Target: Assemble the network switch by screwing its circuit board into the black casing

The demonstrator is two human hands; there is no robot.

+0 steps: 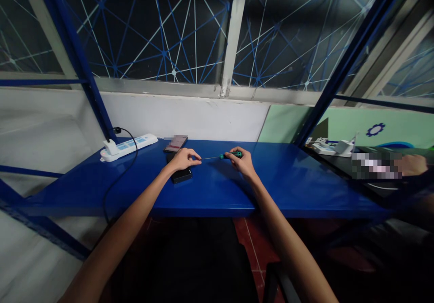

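Note:
A screwdriver [233, 155] with a green and black handle and a thin metal shaft lies level above the blue table. My right hand [241, 162] is closed around its handle. At the other end, the thumb and fingers of my left hand [184, 159] pinch the tip of the shaft; whether a small part is also between them, I cannot tell. Beneath my left hand sits a black box-shaped object [182, 176], partly covered by the hand. Just behind it lies a phone [176, 144] with its screen up.
The blue table [217, 194] runs between blue metal posts. A white power strip [130, 147] with a plugged-in black cable [126, 172] is at the left. At the far right are another person's hand [412, 164] and a white device [344, 147] beside dark equipment.

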